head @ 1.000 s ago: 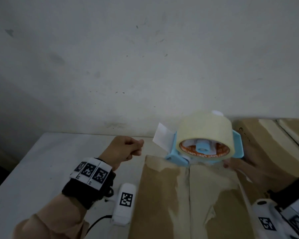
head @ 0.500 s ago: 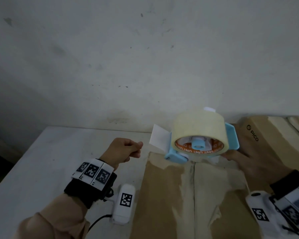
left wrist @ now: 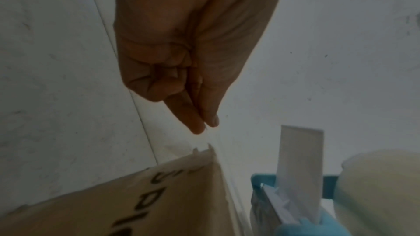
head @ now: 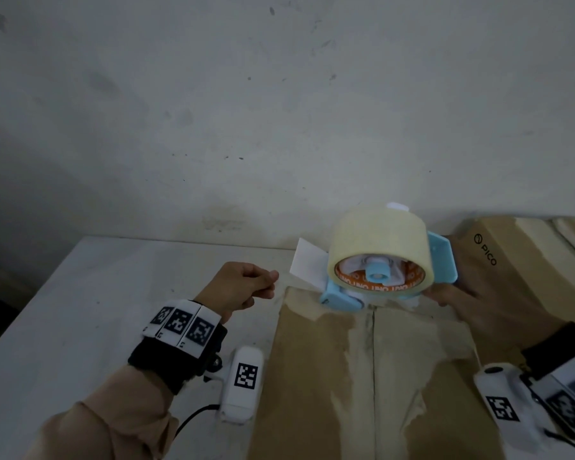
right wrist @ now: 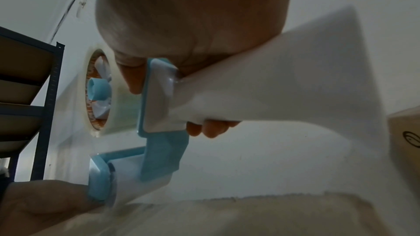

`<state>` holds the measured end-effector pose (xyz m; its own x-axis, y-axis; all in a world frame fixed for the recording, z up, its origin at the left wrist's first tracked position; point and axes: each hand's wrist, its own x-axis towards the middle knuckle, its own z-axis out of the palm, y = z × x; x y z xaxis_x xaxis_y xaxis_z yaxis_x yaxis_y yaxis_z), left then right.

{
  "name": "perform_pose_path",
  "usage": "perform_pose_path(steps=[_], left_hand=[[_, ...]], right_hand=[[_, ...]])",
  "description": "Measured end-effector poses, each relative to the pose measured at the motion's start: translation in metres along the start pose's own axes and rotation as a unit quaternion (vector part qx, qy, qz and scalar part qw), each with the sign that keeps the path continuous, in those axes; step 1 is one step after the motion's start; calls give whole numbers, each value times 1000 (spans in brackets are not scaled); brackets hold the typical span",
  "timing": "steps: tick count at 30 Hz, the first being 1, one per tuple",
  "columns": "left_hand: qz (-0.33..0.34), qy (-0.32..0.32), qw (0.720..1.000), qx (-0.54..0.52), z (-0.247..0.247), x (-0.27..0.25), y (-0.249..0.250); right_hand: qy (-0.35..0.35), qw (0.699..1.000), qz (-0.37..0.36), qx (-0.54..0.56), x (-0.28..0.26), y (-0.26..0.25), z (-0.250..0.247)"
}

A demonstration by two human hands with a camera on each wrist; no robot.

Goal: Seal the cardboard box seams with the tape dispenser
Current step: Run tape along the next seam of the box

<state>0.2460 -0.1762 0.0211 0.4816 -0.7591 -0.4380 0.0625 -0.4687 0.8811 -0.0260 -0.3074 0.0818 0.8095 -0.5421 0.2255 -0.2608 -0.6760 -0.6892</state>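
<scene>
Cardboard box [head: 362, 376] lay flat-topped on the worktop [head: 80, 310], toward its far right, with its centre seam [head: 373, 353] running from the near side toward the wall. At the far end of that seam sat the tape dispenser [head: 384, 263], its blue nose down on the box top. The right hand [head: 462, 303] had its grip curled round the white handle [right wrist: 284, 82], fingertips showing under it in the wrist view. A free tab of tape [head: 307, 265] stood up from the nose, stuck to nothing. The left hand [head: 239, 290] hovered just beside that tab with thumb and forefinger pressed together, the other fingers curled, and nothing between them (the wrist view showed a clear gap to the tape).

To do this step well, the person would likely need to pinch the tab, draw it over the box's far edge and press it down before pulling. The nose should sit centred on the seam so the strip covers both flaps evenly. Old torn tape patches [head: 342, 366] roughened the surface, so firm pressure would probably matter.
</scene>
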Motion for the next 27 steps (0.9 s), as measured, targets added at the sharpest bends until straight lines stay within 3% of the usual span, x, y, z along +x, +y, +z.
perform_pose_path(steps=[6,13,19,23,27], left_hand=[[-2,-16,1000,24,7,2,-13],[6,-104,990,97,20,7,-16],[-69,-160,974,146,26,-1,-29],[-128,-167,965,156,28,0,-43],[-79,-118,972,185,21,-5,-24]], right_hand=[[-15,999,31,-9,2,0,2],[-16,998,60,-9,2,-14,2],[-2,998,54,-30,2,-10,3],[0,998,56,-29,0,-6,3],[-11,999,50,-14,1,-2,3]])
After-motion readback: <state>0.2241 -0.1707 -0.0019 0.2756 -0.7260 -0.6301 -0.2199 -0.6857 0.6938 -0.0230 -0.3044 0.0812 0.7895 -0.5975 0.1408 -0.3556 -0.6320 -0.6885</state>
